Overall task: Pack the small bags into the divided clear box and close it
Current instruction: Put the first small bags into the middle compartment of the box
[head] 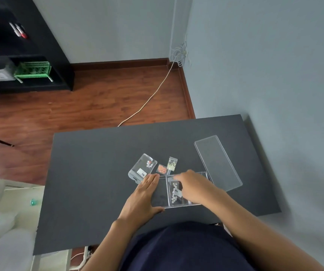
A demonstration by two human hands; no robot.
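The divided clear box (160, 200) lies open on the black table, near its front edge. My left hand (143, 198) rests flat against the box's left side, thumb along its front wall. My right hand (191, 185) reaches into the box, fingers on a small bag of white beads (173, 193) lying in the middle compartment. Three more bags lie on the table just beyond the box: a larger clear bag with a label (142, 169), a small orange bag (162, 169) and a small yellowish bag (171, 163). The clear lid (216, 161) lies to the right.
The black table (98, 173) stands against a grey wall on the right. Beyond it is wooden floor with a pale cable (151, 96) and a black shelf unit (30, 61) at the far left. White furniture (4, 222) is beside the table's left edge.
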